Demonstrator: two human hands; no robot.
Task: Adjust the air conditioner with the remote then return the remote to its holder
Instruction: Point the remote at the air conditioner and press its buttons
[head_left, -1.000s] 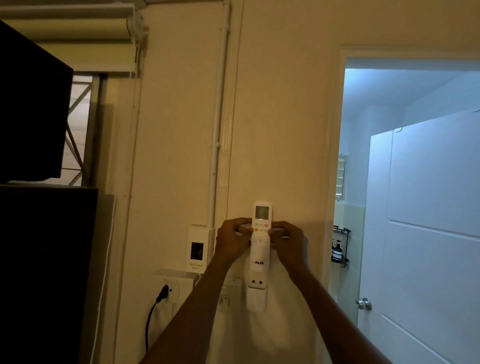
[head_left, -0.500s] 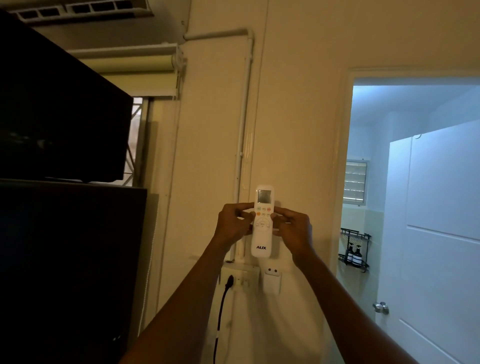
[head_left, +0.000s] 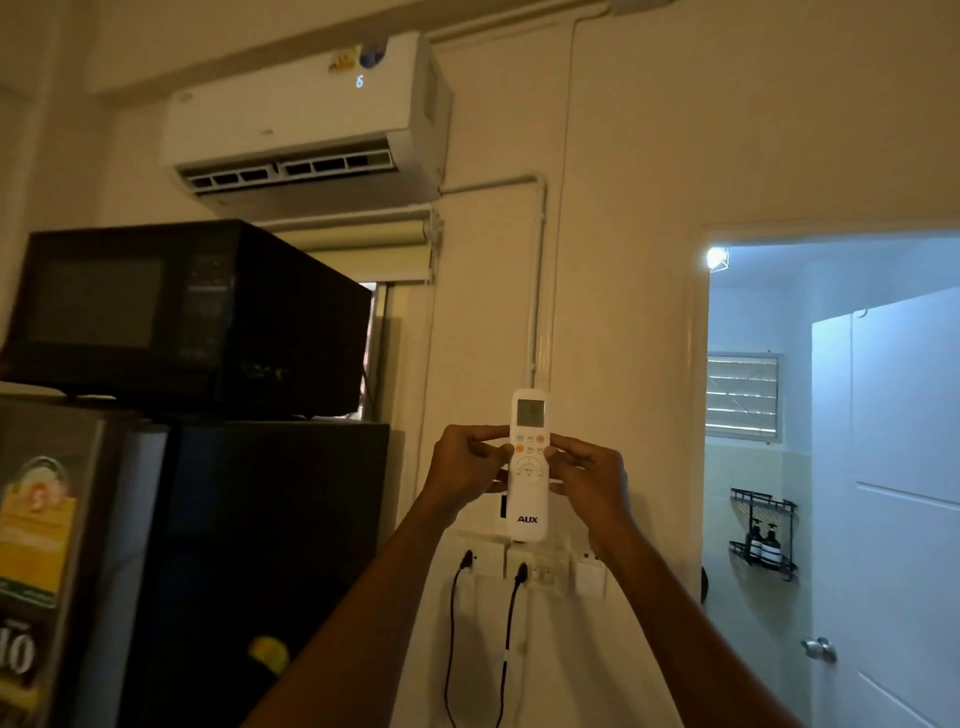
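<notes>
I hold a white remote marked AUX upright in front of the wall. My left hand grips its left edge and my right hand its right edge, thumbs on the upper buttons. The white air conditioner hangs high on the wall at upper left, its flap open and a blue digit lit on its face. The white wall holder sits just below my right wrist, partly hidden by it.
A black microwave stands on a dark fridge at left. Wall sockets with two black cords hang under the remote. At right an open doorway leads to a lit bathroom with a white door.
My view has swung up and left, bringing the air conditioner and microwave into sight. The remote has come out of its holder and up, still held in both hands.
</notes>
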